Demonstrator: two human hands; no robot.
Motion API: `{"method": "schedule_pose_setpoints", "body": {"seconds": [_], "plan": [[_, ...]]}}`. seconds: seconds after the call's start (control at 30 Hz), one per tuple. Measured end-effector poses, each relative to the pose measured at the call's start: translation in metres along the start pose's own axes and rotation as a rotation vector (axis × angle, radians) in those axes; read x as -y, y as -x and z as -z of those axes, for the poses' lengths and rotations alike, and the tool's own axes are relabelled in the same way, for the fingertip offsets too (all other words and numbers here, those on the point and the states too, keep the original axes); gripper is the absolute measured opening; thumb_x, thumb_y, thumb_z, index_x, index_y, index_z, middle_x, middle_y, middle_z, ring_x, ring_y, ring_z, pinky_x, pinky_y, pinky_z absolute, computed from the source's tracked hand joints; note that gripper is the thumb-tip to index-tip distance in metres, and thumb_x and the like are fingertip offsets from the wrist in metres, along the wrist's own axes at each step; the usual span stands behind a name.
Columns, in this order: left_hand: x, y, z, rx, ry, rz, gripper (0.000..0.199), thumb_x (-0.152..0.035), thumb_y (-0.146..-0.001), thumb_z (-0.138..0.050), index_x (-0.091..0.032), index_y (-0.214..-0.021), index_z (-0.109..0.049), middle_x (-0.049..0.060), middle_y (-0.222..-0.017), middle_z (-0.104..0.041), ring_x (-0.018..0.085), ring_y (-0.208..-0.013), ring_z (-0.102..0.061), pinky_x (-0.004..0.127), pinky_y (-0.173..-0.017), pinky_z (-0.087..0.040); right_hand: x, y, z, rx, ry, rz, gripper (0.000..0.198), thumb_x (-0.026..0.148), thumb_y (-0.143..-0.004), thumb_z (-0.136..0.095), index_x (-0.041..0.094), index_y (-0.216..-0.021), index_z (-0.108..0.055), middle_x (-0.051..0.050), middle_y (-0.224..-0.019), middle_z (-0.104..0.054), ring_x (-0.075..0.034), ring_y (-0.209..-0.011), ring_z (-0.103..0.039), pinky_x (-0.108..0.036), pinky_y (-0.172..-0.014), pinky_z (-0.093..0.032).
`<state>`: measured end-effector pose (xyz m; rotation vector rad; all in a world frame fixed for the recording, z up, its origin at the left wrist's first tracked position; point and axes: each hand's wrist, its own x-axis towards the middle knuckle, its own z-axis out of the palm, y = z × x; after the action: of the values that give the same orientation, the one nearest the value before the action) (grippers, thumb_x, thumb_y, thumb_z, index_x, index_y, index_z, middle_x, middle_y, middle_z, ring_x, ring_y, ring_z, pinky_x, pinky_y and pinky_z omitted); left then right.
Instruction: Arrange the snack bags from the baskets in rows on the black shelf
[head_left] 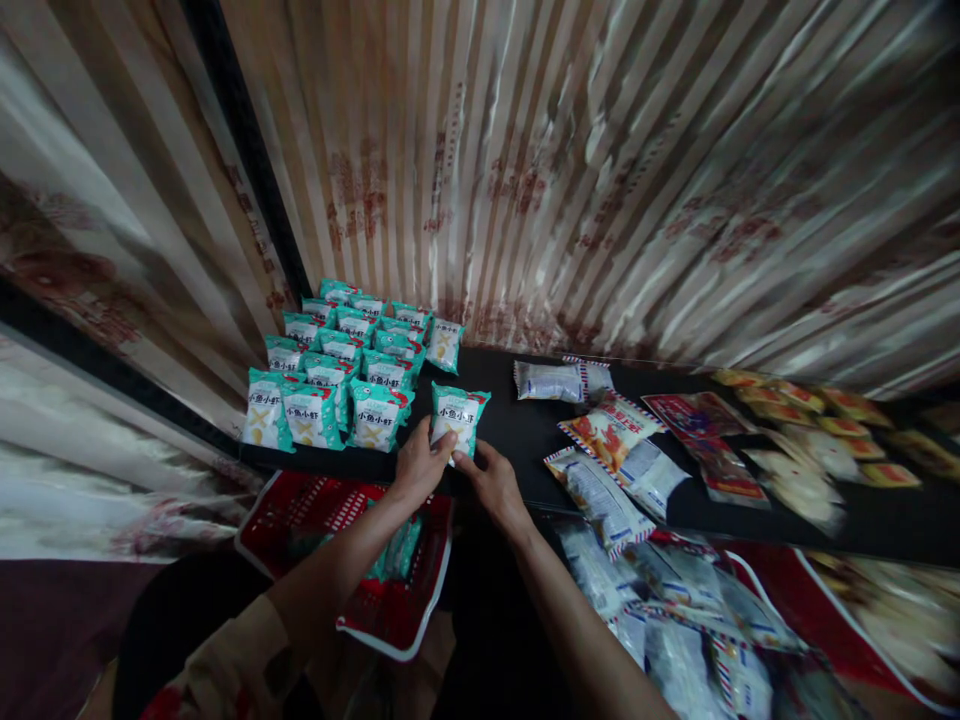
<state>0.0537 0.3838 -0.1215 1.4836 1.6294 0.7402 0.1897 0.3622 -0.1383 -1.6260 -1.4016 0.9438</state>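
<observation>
Between both hands, near the shelf's front edge, a teal and white snack packet (456, 412) stands upright. My left hand (422, 458) grips its lower left side, thumb across the front. My right hand (491, 482) is at its lower right corner, thumb and fingers closed on it. Left of my hands, several matching snack packets (311, 412) stand in rows on the black shelf (502, 440). One more such packet (445, 345) stands at the back, behind the held one. Below my left forearm, a red basket (375, 620) holds a few teal packets (401, 548).
To the right on the shelf lie striped-edge snack bags (611, 430), red packets (705, 445) and yellow and white packets (817, 450). More bags (682, 610) fill a container below. Wrapped, ribbed panels (480, 150) rise behind, with a black post (255, 150) at left.
</observation>
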Motion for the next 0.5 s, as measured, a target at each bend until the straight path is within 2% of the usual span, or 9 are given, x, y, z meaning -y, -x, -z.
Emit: {"method": "schedule_pose_setpoints", "body": {"seconds": [0.1,0.2,0.37,0.5], "plan": [[-0.002,-0.012,-0.008,-0.092,-0.114,-0.033,0.049,-0.033,-0.087,-0.047,-0.012,-0.131,-0.042,0.016,-0.133,-0.051,0.025,-0.123,-0.048,0.037,-0.102,-0.038,-0.005,-0.023,-0.004,-0.069,0.027,-0.025,0.044,0.045,-0.072,-0.059,0.014,-0.102,-0.067,-0.01,-0.101,-0.07,-0.027,-0.094,-0.062,-0.039,-0.087,-0.045],[0.0,-0.019,-0.018,-0.142,-0.191,-0.12,0.048,-0.027,-0.087,-0.045,-0.009,-0.132,-0.041,0.017,-0.136,-0.047,0.024,-0.129,-0.041,0.037,-0.107,-0.033,-0.008,-0.044,-0.006,-0.08,-0.017,-0.041,0.042,0.045,-0.072,-0.059,0.016,-0.102,-0.066,-0.007,-0.099,-0.071,-0.025,-0.092,-0.063,-0.037,-0.086,-0.046],[0.006,-0.028,-0.032,-0.146,-0.228,-0.213,0.052,-0.021,-0.086,-0.045,-0.007,-0.135,-0.037,0.017,-0.144,-0.037,0.023,-0.135,-0.032,0.037,-0.112,-0.028,-0.009,-0.074,-0.009,-0.102,0.009,-0.051,0.04,0.043,-0.074,-0.057,0.015,-0.1,-0.066,-0.008,-0.094,-0.071,-0.024,-0.087,-0.065,-0.034,-0.081,-0.048],[0.005,-0.038,-0.034,-0.157,-0.239,-0.249,0.051,-0.019,-0.085,-0.043,-0.008,-0.135,-0.038,0.015,-0.147,-0.033,0.024,-0.136,-0.029,0.038,-0.113,-0.027,-0.013,-0.092,-0.015,-0.125,0.023,-0.044,0.037,0.042,-0.075,-0.056,0.017,-0.101,-0.066,-0.006,-0.094,-0.072,-0.022,-0.086,-0.066,-0.033,-0.081,-0.049]]}}
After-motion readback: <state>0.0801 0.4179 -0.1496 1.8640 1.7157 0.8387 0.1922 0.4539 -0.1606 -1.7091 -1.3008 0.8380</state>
